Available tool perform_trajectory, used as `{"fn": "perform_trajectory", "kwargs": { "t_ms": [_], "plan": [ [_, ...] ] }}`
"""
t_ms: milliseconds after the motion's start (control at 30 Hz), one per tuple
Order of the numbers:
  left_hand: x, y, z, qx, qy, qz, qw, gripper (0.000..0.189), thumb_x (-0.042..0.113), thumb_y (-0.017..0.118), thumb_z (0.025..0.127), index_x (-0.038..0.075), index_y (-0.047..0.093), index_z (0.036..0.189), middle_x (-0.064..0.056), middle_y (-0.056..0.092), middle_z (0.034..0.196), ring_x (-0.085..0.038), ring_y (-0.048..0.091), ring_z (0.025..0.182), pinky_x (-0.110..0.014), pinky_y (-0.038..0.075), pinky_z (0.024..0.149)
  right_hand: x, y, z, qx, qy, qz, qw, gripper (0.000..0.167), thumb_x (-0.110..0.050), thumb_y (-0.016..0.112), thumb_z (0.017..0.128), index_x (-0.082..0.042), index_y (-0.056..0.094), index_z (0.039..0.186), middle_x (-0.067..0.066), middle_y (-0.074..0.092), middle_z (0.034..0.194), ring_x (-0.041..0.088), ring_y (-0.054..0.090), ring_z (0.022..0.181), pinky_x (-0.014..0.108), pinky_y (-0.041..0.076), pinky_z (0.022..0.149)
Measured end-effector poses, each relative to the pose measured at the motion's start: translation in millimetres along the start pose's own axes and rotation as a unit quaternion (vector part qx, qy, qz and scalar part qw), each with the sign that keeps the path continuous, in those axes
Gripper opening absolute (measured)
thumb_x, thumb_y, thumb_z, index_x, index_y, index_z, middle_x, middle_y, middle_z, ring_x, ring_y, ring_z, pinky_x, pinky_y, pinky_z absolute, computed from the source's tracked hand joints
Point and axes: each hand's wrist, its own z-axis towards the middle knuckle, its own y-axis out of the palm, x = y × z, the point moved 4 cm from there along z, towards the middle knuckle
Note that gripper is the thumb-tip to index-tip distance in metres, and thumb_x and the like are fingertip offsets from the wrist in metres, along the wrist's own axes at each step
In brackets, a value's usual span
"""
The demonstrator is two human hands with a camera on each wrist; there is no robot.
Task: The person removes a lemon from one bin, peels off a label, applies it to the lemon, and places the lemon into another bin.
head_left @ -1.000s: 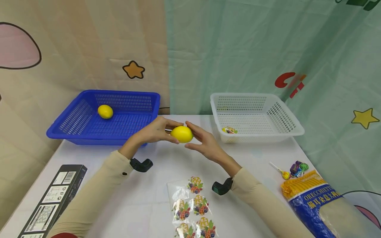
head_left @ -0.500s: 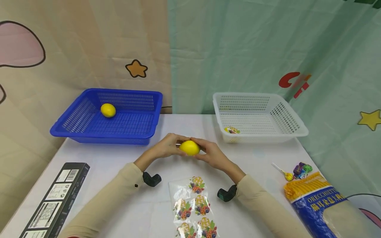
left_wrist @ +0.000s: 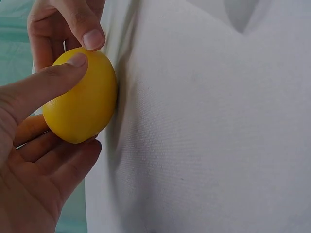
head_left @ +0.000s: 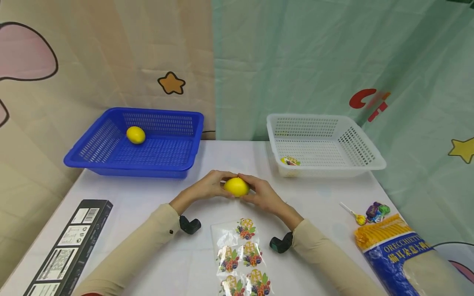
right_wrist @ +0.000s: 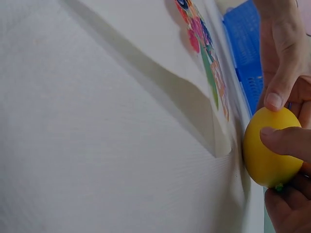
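Observation:
A yellow lemon (head_left: 237,187) is held between both hands over the middle of the white table. My left hand (head_left: 208,186) grips its left side, thumb across the lemon (left_wrist: 85,104) and fingers beneath it in the left wrist view. From the other side my right hand (head_left: 264,195) holds the lemon (right_wrist: 269,153), its thumb on the peel in the right wrist view. The lemon is close to the tablecloth; I cannot tell whether it touches. Nearer me lies a clear sheet of fruit-print stickers (head_left: 252,255).
At the back left, a blue basket (head_left: 144,168) contains another lemon (head_left: 135,135). A white basket (head_left: 333,169) with a fruit sticker (head_left: 290,161) stands back right. A black box (head_left: 70,246) lies left; a lollipop (head_left: 359,219), wrapped sweets (head_left: 377,211) and an orecchiette bag (head_left: 411,255) lie right.
Both hands have brought the lemon down and toward me from between the baskets. The right hand, apart from the lemon a second ago, now holds it too.

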Motion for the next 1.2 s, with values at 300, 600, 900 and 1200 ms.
{"fn": "perform_trajectory", "kwargs": {
  "t_ms": [300, 600, 900, 1200],
  "plan": [
    [-2.2, 1.6, -2.6, -0.017, -0.010, -0.012, 0.9997, 0.073, 0.017, 0.085, 0.079, -0.006, 0.051, 0.138, -0.019, 0.053, 0.140, -0.032, 0.051, 0.128, -0.039, 0.046, 0.103, -9.5, -13.2, -17.3, 0.046, 0.004, -0.047, 0.9979, 0.082, -0.022, 0.081, 0.083, -0.011, 0.037, 0.152, 0.007, 0.038, 0.154, 0.030, 0.035, 0.141, 0.053, 0.034, 0.111],
    [-0.6, 4.0, -4.9, -0.030, -0.021, 0.027, 0.9990, 0.069, 0.026, 0.084, 0.080, 0.001, 0.055, 0.137, -0.011, 0.058, 0.137, -0.029, 0.052, 0.127, -0.044, 0.038, 0.110, -13.6, -22.4, -49.5, 0.046, -0.023, -0.078, 0.9956, 0.067, -0.027, 0.082, 0.082, -0.010, 0.053, 0.140, 0.003, 0.054, 0.140, 0.024, 0.049, 0.130, 0.049, 0.040, 0.107],
    [6.1, 0.3, -9.2, -0.029, -0.027, 0.033, 0.9987, 0.067, 0.032, 0.081, 0.082, 0.003, 0.056, 0.137, -0.008, 0.059, 0.136, -0.026, 0.051, 0.128, -0.045, 0.034, 0.112, -19.1, 2.0, -72.7, -0.113, -0.014, -0.175, 0.9780, 0.068, -0.051, 0.082, 0.075, -0.018, 0.060, 0.131, -0.006, 0.054, 0.126, 0.013, 0.050, 0.114, 0.039, 0.046, 0.099],
    [8.2, -6.0, -14.1, -0.008, -0.023, 0.027, 0.9993, 0.065, 0.040, 0.075, 0.086, 0.005, 0.056, 0.137, -0.012, 0.059, 0.135, -0.027, 0.050, 0.129, -0.051, 0.035, 0.111, -16.2, 10.1, -76.9, -0.111, -0.020, -0.177, 0.9777, 0.061, -0.040, 0.088, 0.071, -0.017, 0.060, 0.120, -0.008, 0.051, 0.122, 0.012, 0.047, 0.115, 0.036, 0.044, 0.101]
  ]
}}
